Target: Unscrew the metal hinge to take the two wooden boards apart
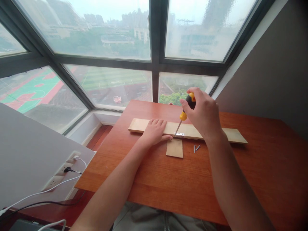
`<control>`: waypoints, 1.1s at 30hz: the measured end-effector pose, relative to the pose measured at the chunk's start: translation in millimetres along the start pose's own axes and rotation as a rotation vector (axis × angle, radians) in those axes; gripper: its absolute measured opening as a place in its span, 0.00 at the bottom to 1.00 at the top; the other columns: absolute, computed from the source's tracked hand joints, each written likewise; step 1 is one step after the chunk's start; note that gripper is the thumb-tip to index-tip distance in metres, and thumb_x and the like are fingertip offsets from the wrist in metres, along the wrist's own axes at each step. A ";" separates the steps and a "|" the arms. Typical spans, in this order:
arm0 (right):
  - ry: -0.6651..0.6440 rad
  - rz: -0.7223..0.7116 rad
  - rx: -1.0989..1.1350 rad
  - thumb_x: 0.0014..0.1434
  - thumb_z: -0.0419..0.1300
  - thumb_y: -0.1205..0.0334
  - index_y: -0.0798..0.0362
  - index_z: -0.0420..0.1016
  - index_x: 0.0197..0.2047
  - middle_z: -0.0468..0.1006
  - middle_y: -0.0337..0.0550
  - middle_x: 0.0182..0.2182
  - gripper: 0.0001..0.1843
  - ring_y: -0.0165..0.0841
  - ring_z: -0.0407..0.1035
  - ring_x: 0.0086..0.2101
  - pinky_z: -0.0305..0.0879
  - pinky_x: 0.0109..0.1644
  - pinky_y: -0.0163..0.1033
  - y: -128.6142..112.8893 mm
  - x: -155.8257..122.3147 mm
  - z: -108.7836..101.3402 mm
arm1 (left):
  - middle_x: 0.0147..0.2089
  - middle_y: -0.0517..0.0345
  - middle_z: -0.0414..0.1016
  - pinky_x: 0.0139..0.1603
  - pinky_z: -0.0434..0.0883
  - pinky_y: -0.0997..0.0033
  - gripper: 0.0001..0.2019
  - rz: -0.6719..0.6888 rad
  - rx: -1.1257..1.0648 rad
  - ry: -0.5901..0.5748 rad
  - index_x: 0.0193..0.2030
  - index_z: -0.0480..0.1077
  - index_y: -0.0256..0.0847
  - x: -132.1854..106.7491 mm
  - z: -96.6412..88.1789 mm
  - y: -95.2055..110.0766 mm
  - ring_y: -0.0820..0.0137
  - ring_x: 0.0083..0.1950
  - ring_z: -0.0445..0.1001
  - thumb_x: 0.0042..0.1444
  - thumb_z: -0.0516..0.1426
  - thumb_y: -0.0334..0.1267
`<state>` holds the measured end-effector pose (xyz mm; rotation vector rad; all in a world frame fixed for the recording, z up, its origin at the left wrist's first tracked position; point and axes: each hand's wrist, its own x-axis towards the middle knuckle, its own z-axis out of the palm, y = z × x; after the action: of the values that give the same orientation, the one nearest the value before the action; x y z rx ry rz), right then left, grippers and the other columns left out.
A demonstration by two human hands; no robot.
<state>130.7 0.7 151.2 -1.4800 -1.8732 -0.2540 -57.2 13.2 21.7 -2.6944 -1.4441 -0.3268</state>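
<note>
Right hand (204,110): grasps yellow-black screwdriver (183,115), slanted, tip at metal plate (179,134) on long board (139,124). Left hand (155,130): lies flat, unclenched, across same board. Possible risks: skidding toward left thumb (167,137), from slant; rolling of 2 loose screws (194,148), if jolted. At near edge: small board (175,149). Surface: reddish wooden table (163,179). Room: dark-framed windows (103,32), pale wall (24,141), sockets (53,182).

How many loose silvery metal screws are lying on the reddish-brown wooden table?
2. Both lie to the right of the small, pale, square wooden piece: a left silvery metal screw and, slanting beside it, a right silvery metal screw. More may be hidden.
</note>
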 end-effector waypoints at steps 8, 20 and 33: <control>-0.033 -0.016 0.029 0.60 0.51 0.62 0.50 0.66 0.53 0.76 0.49 0.43 0.18 0.42 0.69 0.36 0.61 0.37 0.44 0.7 -1.2 -1.1 | 0.54 0.40 0.70 0.61 0.54 0.54 0.36 -0.011 0.022 -0.017 0.60 0.62 0.35 0.8 0.6 -0.8 0.52 0.58 0.66 0.58 0.49 0.66; -0.132 -0.069 0.026 0.58 0.53 0.62 0.51 0.67 0.50 0.76 0.47 0.38 0.16 0.39 0.68 0.33 0.59 0.36 0.42 12.3 16.3 0.9 | 0.49 0.43 0.70 0.55 0.58 0.57 0.35 0.002 0.046 0.037 0.54 0.65 0.36 1.3 3.4 -2.4 0.54 0.50 0.68 0.58 0.47 0.67; -0.255 -0.126 0.063 0.56 0.54 0.61 0.49 0.69 0.43 0.76 0.43 0.36 0.11 0.37 0.68 0.32 0.58 0.34 0.41 8.5 23.7 -10.1 | 0.48 0.44 0.71 0.53 0.59 0.58 0.29 -0.030 0.062 0.019 0.51 0.66 0.39 3.9 3.9 -1.9 0.55 0.50 0.68 0.59 0.49 0.64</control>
<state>140.7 15.9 171.3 -1.4069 -2.1606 -0.0657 -56.0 18.0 18.6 -2.6162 -1.4661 -0.3039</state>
